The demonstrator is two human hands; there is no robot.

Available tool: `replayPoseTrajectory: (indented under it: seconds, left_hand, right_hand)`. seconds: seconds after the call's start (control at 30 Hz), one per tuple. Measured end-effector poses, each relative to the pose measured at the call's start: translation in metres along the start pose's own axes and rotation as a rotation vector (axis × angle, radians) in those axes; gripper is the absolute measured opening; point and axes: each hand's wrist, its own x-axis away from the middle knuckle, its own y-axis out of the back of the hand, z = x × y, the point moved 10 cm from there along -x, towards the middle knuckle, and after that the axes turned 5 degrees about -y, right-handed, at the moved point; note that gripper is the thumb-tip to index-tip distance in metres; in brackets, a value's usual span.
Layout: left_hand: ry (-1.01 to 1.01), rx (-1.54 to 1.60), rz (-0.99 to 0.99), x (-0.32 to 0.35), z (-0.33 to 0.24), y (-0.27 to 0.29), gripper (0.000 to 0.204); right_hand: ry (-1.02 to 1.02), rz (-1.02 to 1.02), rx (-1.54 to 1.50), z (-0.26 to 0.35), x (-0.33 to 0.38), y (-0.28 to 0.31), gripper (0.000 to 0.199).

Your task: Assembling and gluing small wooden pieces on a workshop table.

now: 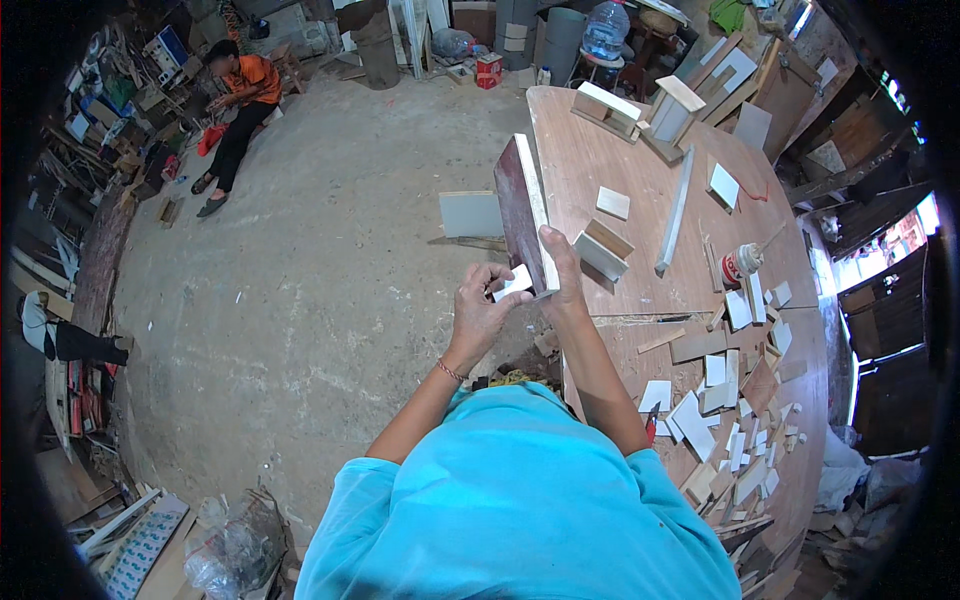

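Head view of a person in a turquoise shirt at a wooden desk [600,170]. The right hand [562,280] grips the near end of a long dark-faced board [522,210], thumb laid along its pale edge and fingers wrapped behind it; the board stands on edge, rising away from the person above the desk's left rim. The left hand [480,310] is just left of the board, its fingers [497,277] pinching a small pale wood block [514,283] that touches the board's lower end.

Right of the board, on the desk, lies a small open pale box frame [602,250], and beyond it a flat pale square piece [613,203]. Farther right of the board a long pale strip [676,212] lies lengthwise, with a glue bottle [741,265] on its side near it. A heap of pale wood offcuts [735,420] covers the desk well to the right of and nearer than the board. Left of the board, on the concrete floor [300,250], rests a grey panel [470,214]; far left of it a second person [240,110] in orange sits on the floor.
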Motion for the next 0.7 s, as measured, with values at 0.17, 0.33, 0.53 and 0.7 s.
replayPoseTrajectory:
  seconds: [0.17, 0.33, 0.53, 0.7]
  left_hand:
    - [-0.087, 0.077, -0.051, -0.004, 0.008, 0.008, 0.025]
    - [0.040, 0.505, -0.192, -0.005, 0.014, 0.010, 0.037]
    - [0.145, 0.739, -0.261, -0.004, 0.034, 0.013, 0.034]
    - [0.265, 0.999, -0.302, -0.001, 0.048, 0.010, 0.020]
  right_hand:
    - [0.016, -0.019, -0.022, -0.003, 0.002, -0.002, 0.031]
    - [0.007, 0.032, -0.020, -0.006, 0.003, -0.007, 0.035]
    - [-0.015, 0.083, 0.009, -0.016, 0.005, -0.012, 0.040]
    - [0.031, 0.052, 0.071, -0.019, 0.005, -0.009, 0.043]
